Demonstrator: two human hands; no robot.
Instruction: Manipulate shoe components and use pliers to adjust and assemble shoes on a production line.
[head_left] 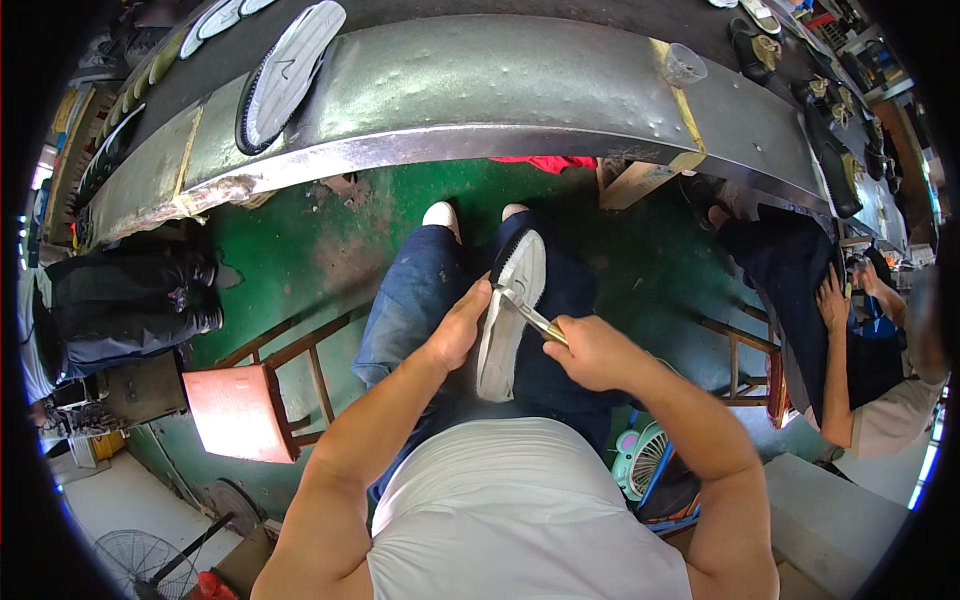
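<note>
An upturned shoe with a pale underside and a dark, ridged edge at its far end lies over my lap. My left hand is closed on its left edge, the fingertips reaching the rim. In my right hand is a slim metal hand tool, which looks like pincers. The tool slants up and left across the shoe, its head at the left rim beside my left fingertips. Whether its jaws grip the edge is too small to tell.
A metal-topped bench runs across the front, with another upturned shoe and a clear cup on it. More dark shoes stand at right. A red-seated stool is at left, a green fan by my right side. Co-workers sit on both sides.
</note>
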